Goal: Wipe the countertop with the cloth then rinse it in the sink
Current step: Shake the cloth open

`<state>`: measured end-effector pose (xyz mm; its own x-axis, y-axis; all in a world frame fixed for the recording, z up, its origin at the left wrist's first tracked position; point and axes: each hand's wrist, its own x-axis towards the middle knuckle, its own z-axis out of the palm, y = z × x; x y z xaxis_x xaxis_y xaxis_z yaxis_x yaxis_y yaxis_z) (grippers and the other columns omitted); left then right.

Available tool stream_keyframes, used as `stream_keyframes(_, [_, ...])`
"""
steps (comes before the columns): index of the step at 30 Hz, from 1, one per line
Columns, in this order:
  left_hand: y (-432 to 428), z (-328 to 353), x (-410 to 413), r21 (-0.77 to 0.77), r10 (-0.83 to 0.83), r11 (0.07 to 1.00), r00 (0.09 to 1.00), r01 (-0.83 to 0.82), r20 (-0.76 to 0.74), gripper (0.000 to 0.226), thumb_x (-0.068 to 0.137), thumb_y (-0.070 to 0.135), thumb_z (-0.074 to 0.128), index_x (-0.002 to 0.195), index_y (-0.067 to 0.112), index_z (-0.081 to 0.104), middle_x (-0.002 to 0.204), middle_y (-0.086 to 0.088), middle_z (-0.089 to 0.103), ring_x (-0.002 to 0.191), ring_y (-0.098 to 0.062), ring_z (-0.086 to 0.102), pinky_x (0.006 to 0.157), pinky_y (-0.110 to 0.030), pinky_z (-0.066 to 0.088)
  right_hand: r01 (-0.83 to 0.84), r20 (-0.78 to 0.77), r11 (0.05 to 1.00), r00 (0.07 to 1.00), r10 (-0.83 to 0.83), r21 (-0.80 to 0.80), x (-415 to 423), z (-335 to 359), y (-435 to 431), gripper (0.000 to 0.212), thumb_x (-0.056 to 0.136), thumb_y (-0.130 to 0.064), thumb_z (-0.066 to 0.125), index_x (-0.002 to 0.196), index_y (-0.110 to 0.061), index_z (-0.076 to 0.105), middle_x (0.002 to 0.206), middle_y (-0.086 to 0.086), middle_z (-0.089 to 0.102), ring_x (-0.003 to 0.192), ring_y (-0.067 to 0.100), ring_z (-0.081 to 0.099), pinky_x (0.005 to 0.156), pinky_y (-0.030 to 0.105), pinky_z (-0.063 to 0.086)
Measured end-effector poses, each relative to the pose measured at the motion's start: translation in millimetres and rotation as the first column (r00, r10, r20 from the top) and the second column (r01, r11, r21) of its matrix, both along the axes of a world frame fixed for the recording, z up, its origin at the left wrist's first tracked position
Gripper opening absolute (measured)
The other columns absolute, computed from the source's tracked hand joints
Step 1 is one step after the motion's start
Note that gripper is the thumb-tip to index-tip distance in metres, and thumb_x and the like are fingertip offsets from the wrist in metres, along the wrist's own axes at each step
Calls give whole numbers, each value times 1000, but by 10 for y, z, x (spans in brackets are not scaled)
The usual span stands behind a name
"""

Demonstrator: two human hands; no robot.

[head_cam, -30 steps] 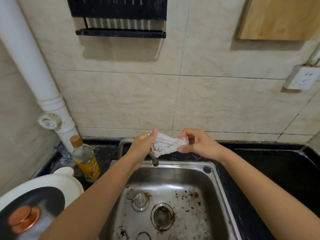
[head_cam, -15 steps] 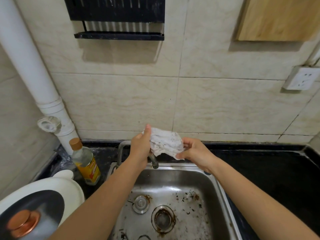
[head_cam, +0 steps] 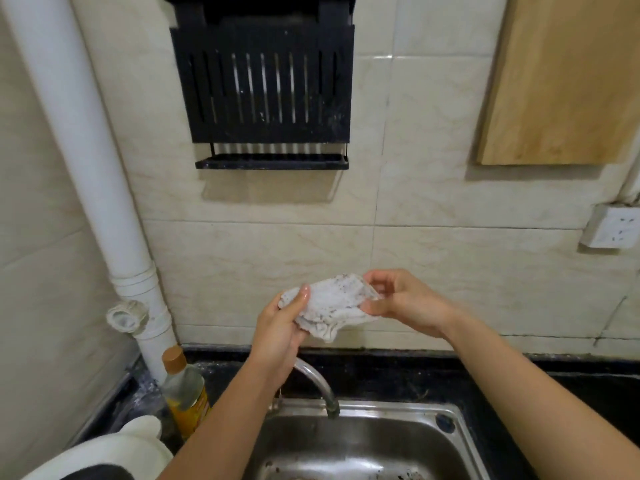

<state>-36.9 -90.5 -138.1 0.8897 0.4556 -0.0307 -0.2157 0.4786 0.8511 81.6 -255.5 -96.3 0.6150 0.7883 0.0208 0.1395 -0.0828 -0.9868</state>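
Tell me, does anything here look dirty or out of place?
The cloth, pinched between the left hand and right hand above the faucet, is flecked with dark specks. Dark bits also dot the sink floor. Nothing else stands out.

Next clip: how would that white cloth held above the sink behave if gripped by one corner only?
Probably floppy: the cloth bunches, and a fold droops below where the left hand and right hand hold it. Likely light for its size, since a mere pinch carries its right end. Possibly damp: the left thumb glistens.
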Motion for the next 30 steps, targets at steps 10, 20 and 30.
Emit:
stream_keyframes(10, [424,1043,190,323,47,943,992,-82,115,19,85,18,64,103,16,71,101,-10,73,87,-21,70,67,-30,58,-83,-168,986,980,107,142,33,959,525,35,71,3,59,106,4,66,100,18,69,91,31,66,71,29,54])
stream_keyframes(20, [615,1427,277,526,-108,848,992,59,63,68,76,-9,70,120,35,42,99,-15,72,86,-32,70,72,-43,57,379,-4,853,914,-405,358,228,1184,854,14,89,-14,67,84,-3,73,79,14,74,67,24,70,58,27,53])
stream_keyframes(30, [854,1739,580,874,297,311,911,-374,285,21,88,11,63,104,19,73,80,2,67,69,-5,59,64,-9,44,328,109,920,928,-357,216,490,1580,803,11,87,-3,64,81,-5,73,72,2,72,68,14,65,65,25,52])
